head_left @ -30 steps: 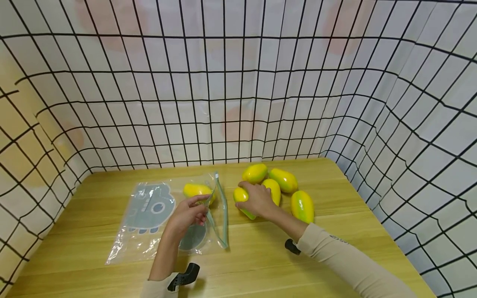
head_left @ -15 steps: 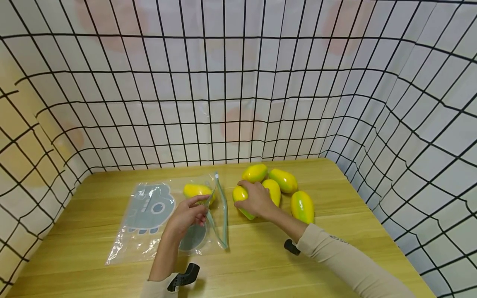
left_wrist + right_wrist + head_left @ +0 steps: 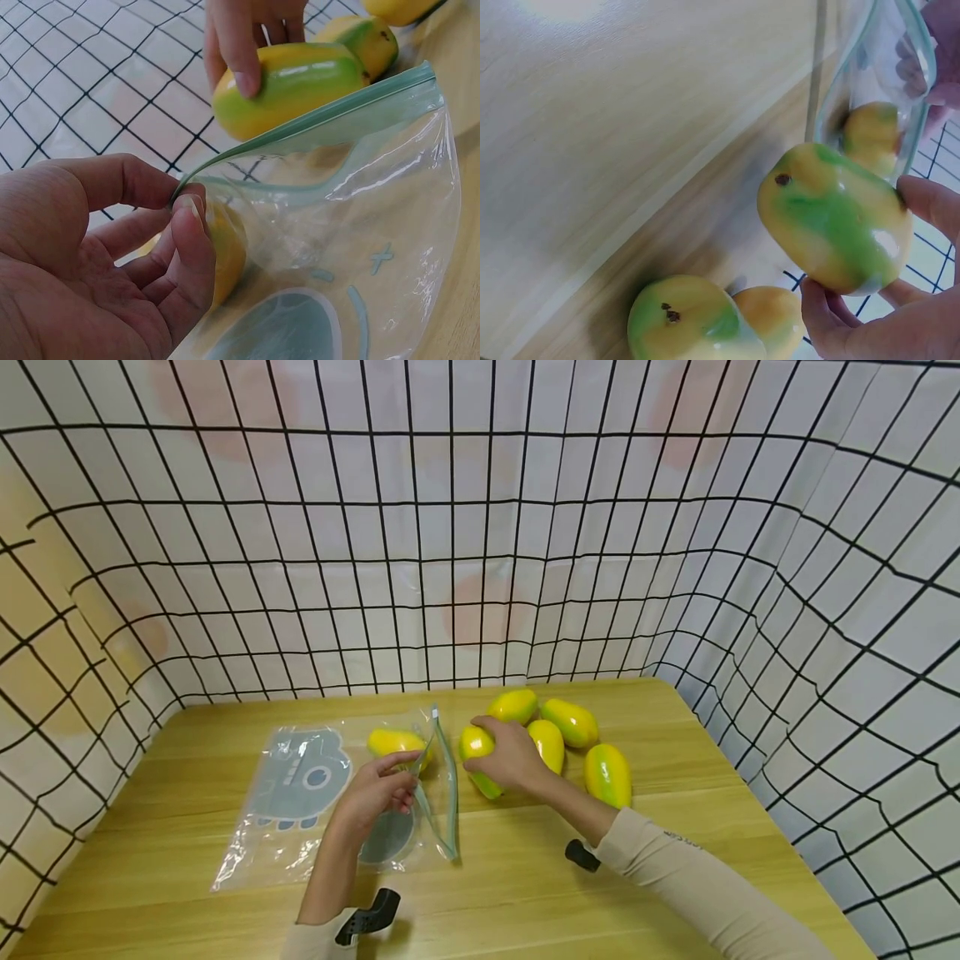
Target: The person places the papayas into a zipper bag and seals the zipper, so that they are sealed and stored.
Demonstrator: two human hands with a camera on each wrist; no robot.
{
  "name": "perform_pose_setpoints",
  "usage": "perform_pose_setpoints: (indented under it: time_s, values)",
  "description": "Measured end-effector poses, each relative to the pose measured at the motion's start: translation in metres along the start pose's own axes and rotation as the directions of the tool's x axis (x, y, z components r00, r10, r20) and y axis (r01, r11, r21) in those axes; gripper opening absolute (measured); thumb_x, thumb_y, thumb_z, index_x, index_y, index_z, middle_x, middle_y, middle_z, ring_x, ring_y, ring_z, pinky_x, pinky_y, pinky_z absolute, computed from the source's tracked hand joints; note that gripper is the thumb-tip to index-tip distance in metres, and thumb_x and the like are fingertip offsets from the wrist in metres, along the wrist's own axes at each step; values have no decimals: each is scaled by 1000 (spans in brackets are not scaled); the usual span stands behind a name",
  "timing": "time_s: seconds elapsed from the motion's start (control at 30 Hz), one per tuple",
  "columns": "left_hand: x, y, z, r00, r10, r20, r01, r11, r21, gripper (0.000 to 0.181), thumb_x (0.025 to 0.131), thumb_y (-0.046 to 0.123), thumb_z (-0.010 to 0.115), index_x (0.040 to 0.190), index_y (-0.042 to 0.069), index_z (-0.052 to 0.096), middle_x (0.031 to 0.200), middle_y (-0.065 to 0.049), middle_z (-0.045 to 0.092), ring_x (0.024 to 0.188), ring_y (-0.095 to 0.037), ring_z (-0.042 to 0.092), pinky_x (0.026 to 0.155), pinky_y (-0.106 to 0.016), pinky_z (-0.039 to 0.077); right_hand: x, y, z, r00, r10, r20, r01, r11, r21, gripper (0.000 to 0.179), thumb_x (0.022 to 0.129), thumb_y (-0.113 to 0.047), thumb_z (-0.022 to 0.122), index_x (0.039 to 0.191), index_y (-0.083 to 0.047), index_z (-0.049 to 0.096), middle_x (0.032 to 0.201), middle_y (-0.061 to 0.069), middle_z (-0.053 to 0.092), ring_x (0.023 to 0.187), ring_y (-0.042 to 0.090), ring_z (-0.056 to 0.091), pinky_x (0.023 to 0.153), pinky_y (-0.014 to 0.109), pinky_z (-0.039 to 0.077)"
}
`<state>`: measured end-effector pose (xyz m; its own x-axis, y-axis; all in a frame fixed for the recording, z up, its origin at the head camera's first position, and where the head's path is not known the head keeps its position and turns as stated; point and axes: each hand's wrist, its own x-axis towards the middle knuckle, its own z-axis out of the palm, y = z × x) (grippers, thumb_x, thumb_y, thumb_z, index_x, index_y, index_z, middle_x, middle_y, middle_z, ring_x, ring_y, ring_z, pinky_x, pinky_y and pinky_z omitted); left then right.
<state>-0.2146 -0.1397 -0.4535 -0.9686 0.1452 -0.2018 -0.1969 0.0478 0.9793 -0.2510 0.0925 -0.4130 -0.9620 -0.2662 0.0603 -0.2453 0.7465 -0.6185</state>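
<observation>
My left hand (image 3: 375, 795) pinches the green zip edge of a clear plastic zip bag (image 3: 288, 864) between thumb and index finger, holding its mouth apart. In the left wrist view that bag (image 3: 409, 187) shows pale blue-grey printed shapes. One yellow mango (image 3: 392, 742) lies inside it, near the opening. My right hand (image 3: 516, 758) grips another yellow-green mango (image 3: 476, 743) by its sides, just right of the bag's mouth. In the right wrist view the gripped mango (image 3: 840, 217) is off the table, its dark stem end showing.
Several loose mangoes sit right of the bag: one at the back (image 3: 513, 704), one beside it (image 3: 572, 722), one behind my right hand (image 3: 549, 743) and one farther right (image 3: 608, 775). A black-gridded white sheet (image 3: 465, 568) walls the wooden table (image 3: 525, 893).
My right hand has shifted slightly left with the mango, closer to the bag's mouth. My left hand and the bag have stayed nearly still.
</observation>
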Motion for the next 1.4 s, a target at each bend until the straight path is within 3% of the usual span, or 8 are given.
perform_pose_setpoints:
  time_s: [0.47,0.7,1.0,1.27,1.4]
  values:
    - [0,-1,-2,1000,4,16,-4,1000,-16,50,92,1,59,142,0,55,70,-3,59,59,-14,55,55,-21,53,0,-4,-2,996,66,53,-72,990,119,75,78,-30,83,146,-14,55,145,8,59,131,32,56,108,51,48]
    - [0,1,-1,1000,-9,6,9,1000,-5,49,93,1,59,142,0,56,70,-3,59,59,-14,55,56,-22,53,-3,-7,-3,991,102,91,-118,975,188,74,77,-33,85,143,-16,57,139,8,62,118,27,62,100,47,54]
    - [0,1,-1,1000,-13,8,13,1000,-11,50,93,2,60,142,1,56,73,-3,60,59,-14,56,56,-22,54,-3,-9,-2,984,126,122,-149,969,196,74,76,-36,85,142,-18,57,131,8,65,109,24,64,94,43,55]
    - [1,0,-4,999,-14,39,16,997,-71,48,95,1,54,143,-1,54,68,-2,59,59,-12,58,57,-20,55,-3,-10,-1,973,115,201,-153,970,186,70,78,-37,84,136,-12,54,132,12,61,111,26,60,100,45,52]
    - [1,0,-4,999,-12,49,16,996,-85,48,95,1,53,144,-2,52,68,-1,61,59,-10,59,58,-19,56,-3,-11,0,965,119,236,-164,970,180,70,78,-36,86,133,-9,52,126,13,62,106,25,59,95,42,53]
